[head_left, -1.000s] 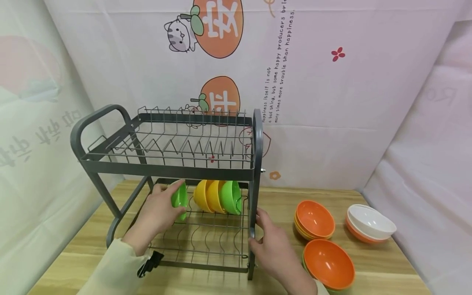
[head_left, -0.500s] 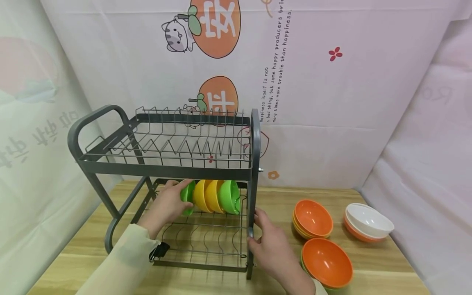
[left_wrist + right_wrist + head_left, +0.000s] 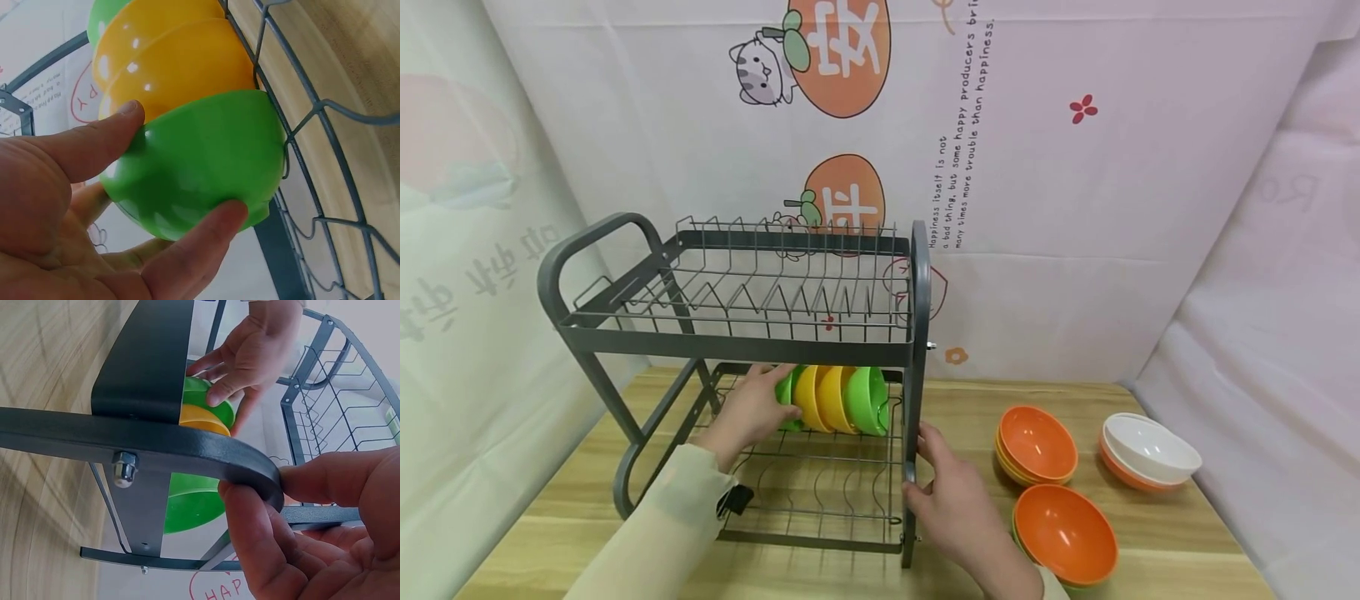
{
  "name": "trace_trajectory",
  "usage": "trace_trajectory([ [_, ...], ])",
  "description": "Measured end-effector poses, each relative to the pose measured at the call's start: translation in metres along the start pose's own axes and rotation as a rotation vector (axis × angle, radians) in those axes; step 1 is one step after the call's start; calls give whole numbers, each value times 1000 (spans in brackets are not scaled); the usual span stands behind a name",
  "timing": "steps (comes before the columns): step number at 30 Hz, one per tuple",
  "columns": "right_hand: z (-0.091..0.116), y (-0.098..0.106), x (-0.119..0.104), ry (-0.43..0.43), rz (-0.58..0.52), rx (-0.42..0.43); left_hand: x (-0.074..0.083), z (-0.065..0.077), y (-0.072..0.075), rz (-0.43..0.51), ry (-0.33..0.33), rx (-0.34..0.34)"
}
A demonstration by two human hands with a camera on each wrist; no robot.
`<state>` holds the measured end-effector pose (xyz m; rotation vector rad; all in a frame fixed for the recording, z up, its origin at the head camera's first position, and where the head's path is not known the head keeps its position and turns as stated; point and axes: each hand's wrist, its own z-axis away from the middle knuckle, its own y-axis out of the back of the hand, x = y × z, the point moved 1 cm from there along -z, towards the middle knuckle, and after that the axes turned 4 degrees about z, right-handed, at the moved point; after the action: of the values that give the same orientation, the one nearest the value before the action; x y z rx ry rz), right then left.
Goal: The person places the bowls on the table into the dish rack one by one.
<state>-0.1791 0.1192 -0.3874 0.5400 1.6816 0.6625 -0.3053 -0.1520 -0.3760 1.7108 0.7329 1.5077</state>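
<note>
On the lower tier of a dark grey dish rack (image 3: 737, 344), my left hand (image 3: 751, 417) grips a green bowl (image 3: 200, 156) that stands on its side. Thumb and fingers lie around its outer wall in the left wrist view. That bowl sits against two yellow bowls (image 3: 832, 400), with another green bowl (image 3: 868, 402) at the right end of the row. My right hand (image 3: 958, 508) pinches the rack's right side frame (image 3: 206, 450) between thumb and fingers. In the head view, most of the gripped bowl is hidden behind my left hand.
To the right of the rack, an orange bowl (image 3: 1037, 444) tops one stack and another orange bowl (image 3: 1066, 535) tops a nearer one. A white bowl (image 3: 1152, 448) tops a third stack farther right. The rack's upper wire tier (image 3: 775, 283) overhangs my left hand.
My left hand has moved right along the lower tier with the green bowl, closing the gap to the yellow bowls. My right hand stays on the rack's frame.
</note>
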Motion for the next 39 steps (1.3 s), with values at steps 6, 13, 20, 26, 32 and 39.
trace_trajectory([
  [6,0,1,0,-4,-5,-5,-8,-5,-2,108,35,-37],
  [13,0,1,0,2,-6,-5,-15,-8,-2,152,40,-73],
  [20,-1,1,1,-4,-10,-9,-16,-7,-1,140,16,-93],
  [26,-1,2,0,-3,-6,-6,-14,-5,1,120,-14,-99],
  [32,-2,2,0,-1,5,-6,-12,2,4,140,2,-121],
  [39,-1,2,0,-1,-2,-12,11,34,11,69,6,-13],
])
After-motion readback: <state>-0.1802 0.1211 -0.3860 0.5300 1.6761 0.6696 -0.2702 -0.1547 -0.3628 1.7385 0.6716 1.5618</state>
